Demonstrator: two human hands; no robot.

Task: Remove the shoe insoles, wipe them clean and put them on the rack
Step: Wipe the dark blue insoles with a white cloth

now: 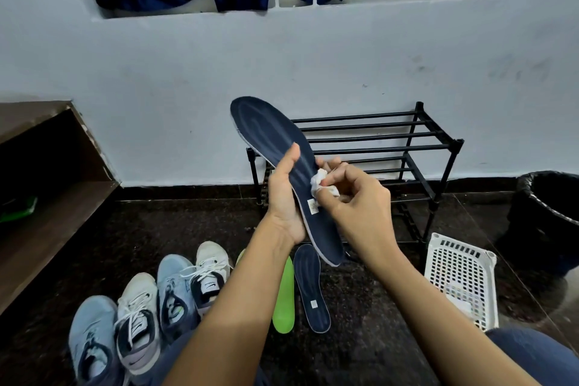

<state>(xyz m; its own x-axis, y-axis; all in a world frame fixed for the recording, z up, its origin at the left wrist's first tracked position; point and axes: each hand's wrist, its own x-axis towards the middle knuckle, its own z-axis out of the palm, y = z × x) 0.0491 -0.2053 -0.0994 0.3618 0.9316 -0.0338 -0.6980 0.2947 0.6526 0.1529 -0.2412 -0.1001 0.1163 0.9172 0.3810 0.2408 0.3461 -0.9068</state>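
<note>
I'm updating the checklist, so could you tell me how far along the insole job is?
Done: three insoles are out of the shoes. In hand: the left hand holds a navy insole, the right hand pinches a white wipe against it. Left: the green insole and second navy insole lie on the floor; the rack shows none yet.

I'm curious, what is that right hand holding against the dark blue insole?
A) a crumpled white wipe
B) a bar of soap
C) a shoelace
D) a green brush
A: the right hand pinches a crumpled white wipe against the dark blue insole, which the left hand holds up.
</note>
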